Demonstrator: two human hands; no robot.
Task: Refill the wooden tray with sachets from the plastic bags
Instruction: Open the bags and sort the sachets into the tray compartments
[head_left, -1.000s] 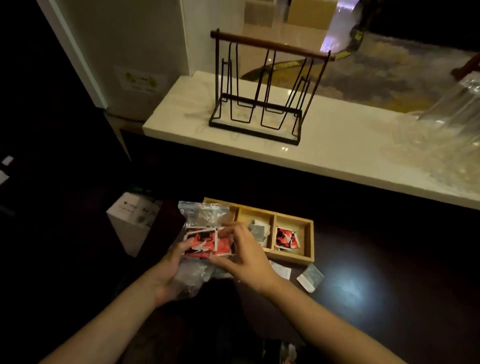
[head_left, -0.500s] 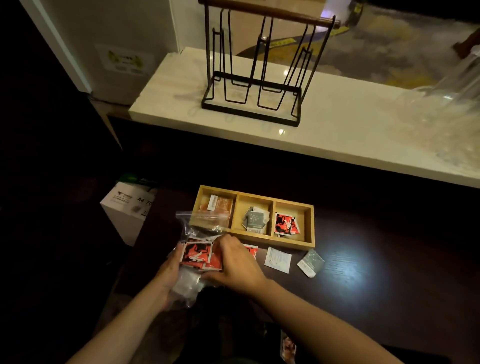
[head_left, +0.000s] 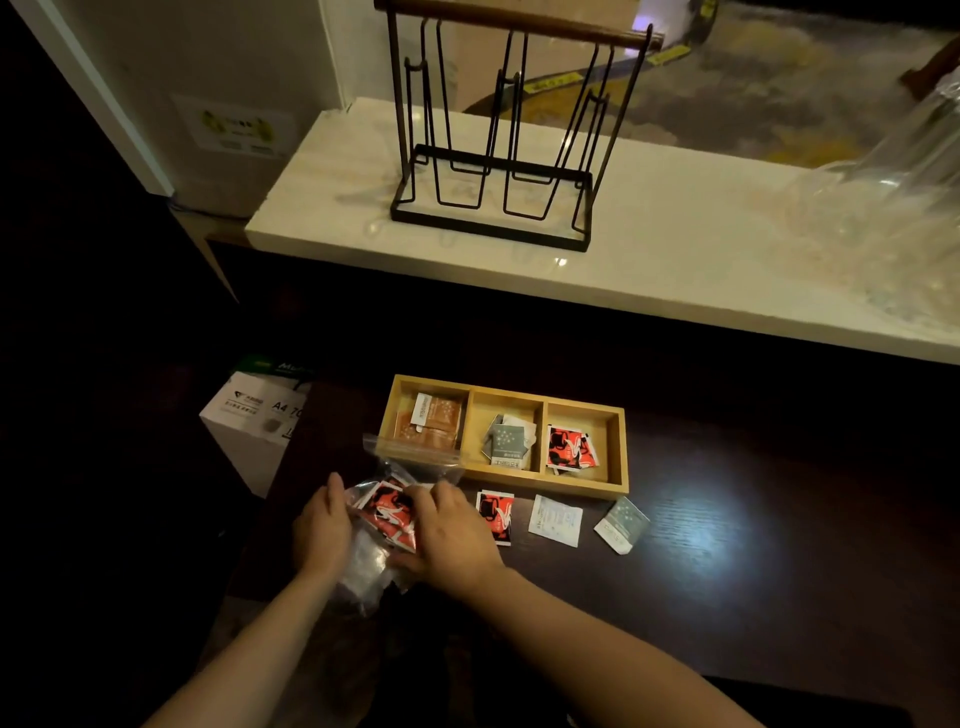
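Note:
A wooden tray (head_left: 621, 452) with three compartments lies on the dark table: brown sachets (head_left: 434, 423) on the left, grey ones (head_left: 509, 441) in the middle, red ones (head_left: 569, 448) on the right. In front of its left end lies a clear plastic bag (head_left: 410, 454) with red sachets (head_left: 389, 512) inside. My left hand (head_left: 322, 530) holds the bag's left side. My right hand (head_left: 452, 530) grips the bag and the red sachets from the right. Three loose sachets lie before the tray: red (head_left: 497, 514), white (head_left: 555, 520), grey (head_left: 621, 524).
A white box (head_left: 249, 421) stands left of the table. Behind, a pale marble ledge (head_left: 675, 260) carries a black wire rack (head_left: 498, 156) and crumpled clear plastic (head_left: 893, 208) at the right. The table's right half (head_left: 779, 545) is bare dark wood.
The bag and both hands have come down from in front of the tray to the table before its left end. The camera has tilted down and closer.

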